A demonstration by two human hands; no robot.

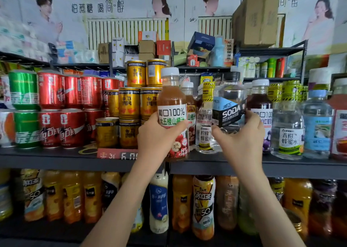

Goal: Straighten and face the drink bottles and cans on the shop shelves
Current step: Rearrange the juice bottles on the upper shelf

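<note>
Left hand (157, 134) curled round upright hawthorn juice bottle (171, 104) at front edge of middle shelf (56, 160), right hand (242, 134) gripping tilted clear soda bottle (228, 104) just beside it, gold cans (129, 104) stacked left

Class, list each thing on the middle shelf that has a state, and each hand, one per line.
Juice bottle: upright, capped, label facing out.
Soda bottle: tilted, capped, held in the air.
Left hand: grips the juice bottle.
Right hand: grips the soda bottle.
Gold cans: upright, stacked three high.
</note>
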